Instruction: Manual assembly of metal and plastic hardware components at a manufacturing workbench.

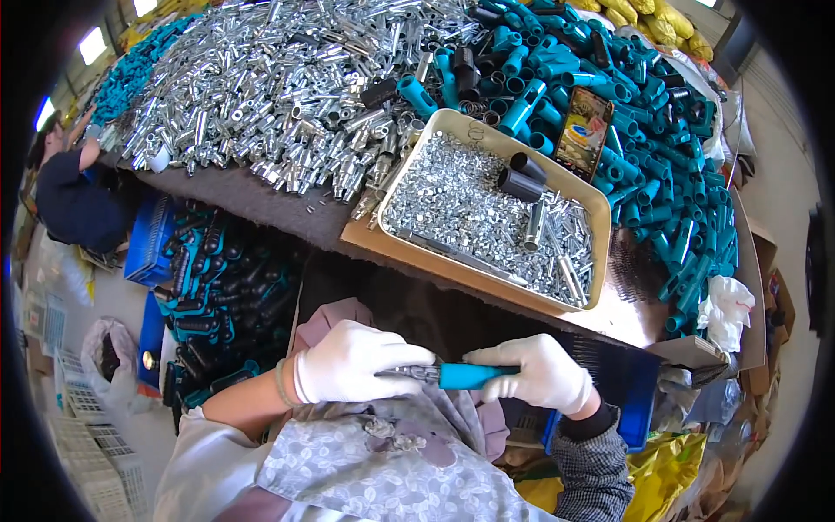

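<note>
In front of my lap, both gloved hands are closed on one piece made of a teal plastic sleeve and a silvery metal part. My left hand grips the metal end, and much of that end is hidden inside the white glove. At the other end, my right hand pinches the teal sleeve between thumb and fingers. The piece lies roughly level, with the metal meeting the sleeve between the hands. Just beyond them, a cream tray holds small metal bits, several rods and dark tubes.
Heaped metal fittings cover the bench's far left, and teal sleeves pile up at the right. A phone leans at the tray's far edge. Teal-and-black pieces fill a space at lower left. Another person works at far left.
</note>
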A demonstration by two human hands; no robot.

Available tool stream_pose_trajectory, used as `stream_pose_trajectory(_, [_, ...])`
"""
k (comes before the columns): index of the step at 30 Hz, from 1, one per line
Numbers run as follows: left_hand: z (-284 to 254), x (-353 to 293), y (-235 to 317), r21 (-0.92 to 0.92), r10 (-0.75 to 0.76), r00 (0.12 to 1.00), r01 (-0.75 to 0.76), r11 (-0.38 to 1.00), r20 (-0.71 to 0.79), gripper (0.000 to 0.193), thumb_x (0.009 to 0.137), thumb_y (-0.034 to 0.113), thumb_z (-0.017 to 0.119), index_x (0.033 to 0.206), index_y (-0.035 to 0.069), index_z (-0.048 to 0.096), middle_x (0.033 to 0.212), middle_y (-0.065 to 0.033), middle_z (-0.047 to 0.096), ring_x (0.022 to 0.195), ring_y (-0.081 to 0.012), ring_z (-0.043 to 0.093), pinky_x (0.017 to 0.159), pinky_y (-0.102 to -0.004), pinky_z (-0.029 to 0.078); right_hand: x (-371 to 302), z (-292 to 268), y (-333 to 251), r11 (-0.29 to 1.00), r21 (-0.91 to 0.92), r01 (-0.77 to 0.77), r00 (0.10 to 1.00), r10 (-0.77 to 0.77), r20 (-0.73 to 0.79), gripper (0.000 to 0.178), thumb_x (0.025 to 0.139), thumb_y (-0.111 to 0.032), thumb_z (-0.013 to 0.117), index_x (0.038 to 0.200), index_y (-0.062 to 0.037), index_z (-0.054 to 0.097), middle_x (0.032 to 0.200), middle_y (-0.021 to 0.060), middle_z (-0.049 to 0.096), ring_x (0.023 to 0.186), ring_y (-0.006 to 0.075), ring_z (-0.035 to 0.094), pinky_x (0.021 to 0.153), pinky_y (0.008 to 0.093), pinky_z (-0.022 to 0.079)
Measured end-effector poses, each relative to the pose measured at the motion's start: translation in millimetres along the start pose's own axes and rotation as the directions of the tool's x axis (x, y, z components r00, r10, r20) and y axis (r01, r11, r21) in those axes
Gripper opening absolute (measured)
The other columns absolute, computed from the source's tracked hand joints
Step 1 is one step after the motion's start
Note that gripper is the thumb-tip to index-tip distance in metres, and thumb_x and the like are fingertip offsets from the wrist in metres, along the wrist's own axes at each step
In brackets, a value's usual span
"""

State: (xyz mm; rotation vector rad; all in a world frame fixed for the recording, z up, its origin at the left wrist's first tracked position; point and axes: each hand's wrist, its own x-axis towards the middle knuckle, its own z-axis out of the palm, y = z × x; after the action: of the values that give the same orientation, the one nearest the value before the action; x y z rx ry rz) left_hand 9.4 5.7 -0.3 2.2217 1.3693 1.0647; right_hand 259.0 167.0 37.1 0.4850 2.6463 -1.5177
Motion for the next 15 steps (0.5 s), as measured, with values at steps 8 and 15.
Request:
stream_pose_trajectory(8, [9,-10,5,-0.01,-0.063,0.996,0.064,0.998,0.066,0.051,0.073,0.026,0.086,0.114,0.002,0.068,0.08,-0.0108,0.067,0.069,-0.0286,0.065,0.062,-0.0383,0.051,18,32,-10,0.989,0.106,-0.101,0.994,0.104,-0.028,0.044,0.081,-0.031,0.078,0.114,-0.0031,0.071,0.096,0.0176,0.073,0.088,0.0321,0.072,0.078,0.0362,0.056])
stream_pose_trajectory(15, [9,-12,12,0.002,-0.044,0.996,0.044,0.999,0.073,0.048,0.076,0.03,0.083,0.117,0.008,0.068,0.085,-0.0091,0.069,0.071,-0.026,0.068,0.062,-0.0369,0.053,13,35,-17,0.996,0.009,-0.094,0.995,0.094,-0.035,0.053,0.082,-0.031,0.078,0.124,-0.0014,0.064,0.101,0.0207,0.072,0.095,0.0309,0.072,0.082,0.0359,0.056])
